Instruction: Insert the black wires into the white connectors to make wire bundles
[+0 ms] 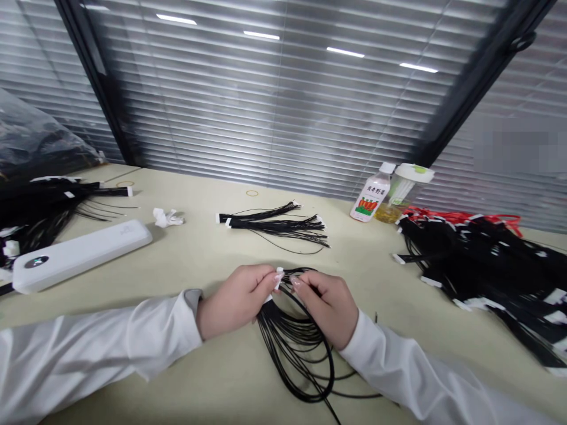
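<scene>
A looped bundle of thin black cables [292, 342] hangs down toward the table's near side from between my two hands. My left hand [239, 298] pinches its end by the white connectors [279, 273], thumb on top. Close beside it, my right hand [330, 304] is closed on the black wires just right of the connectors, the thumb pressed against them. Some fingers of both hands are hidden behind the bundle. Beyond my hands, two shorter black cable bundles [274, 225] with white connectors lie flat on the table.
On the left lie a white power bank [84, 254], a crumpled tissue [167, 218] and a pile of black cables [39, 203]. A labelled bottle [372, 195] and a lidded cup [405, 189] stand back right, near a large cable heap [491, 260] and red cables [469, 217].
</scene>
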Action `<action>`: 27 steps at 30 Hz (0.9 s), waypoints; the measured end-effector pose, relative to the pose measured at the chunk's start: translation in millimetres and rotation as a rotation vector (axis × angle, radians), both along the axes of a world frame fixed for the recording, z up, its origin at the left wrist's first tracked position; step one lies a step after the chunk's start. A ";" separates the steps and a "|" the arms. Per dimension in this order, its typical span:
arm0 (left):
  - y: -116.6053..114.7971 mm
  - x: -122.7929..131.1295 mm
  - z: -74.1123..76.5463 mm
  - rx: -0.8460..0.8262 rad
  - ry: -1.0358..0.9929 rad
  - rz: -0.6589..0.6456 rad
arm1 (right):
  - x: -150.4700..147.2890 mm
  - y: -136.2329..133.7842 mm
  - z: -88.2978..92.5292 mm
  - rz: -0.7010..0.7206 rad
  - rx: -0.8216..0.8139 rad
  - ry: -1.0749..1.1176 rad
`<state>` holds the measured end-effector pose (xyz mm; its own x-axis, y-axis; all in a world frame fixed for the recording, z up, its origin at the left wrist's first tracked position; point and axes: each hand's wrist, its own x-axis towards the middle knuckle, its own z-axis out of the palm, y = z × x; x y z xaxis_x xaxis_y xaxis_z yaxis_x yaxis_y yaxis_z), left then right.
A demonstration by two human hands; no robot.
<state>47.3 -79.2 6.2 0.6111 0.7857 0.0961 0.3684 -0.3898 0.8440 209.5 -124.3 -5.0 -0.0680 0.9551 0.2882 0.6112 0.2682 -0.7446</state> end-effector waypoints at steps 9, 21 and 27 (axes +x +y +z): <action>0.4 0.0 -2.1 0.006 -0.021 -0.004 | 0.4 -0.8 -1.2 0.030 -0.010 0.004; 0.1 -0.3 -0.8 0.047 0.044 -0.010 | -0.4 -0.3 -1.4 0.036 -0.006 -0.013; 1.2 0.5 -3.0 0.081 0.071 -0.021 | -2.1 -0.7 -1.5 0.034 0.014 -0.067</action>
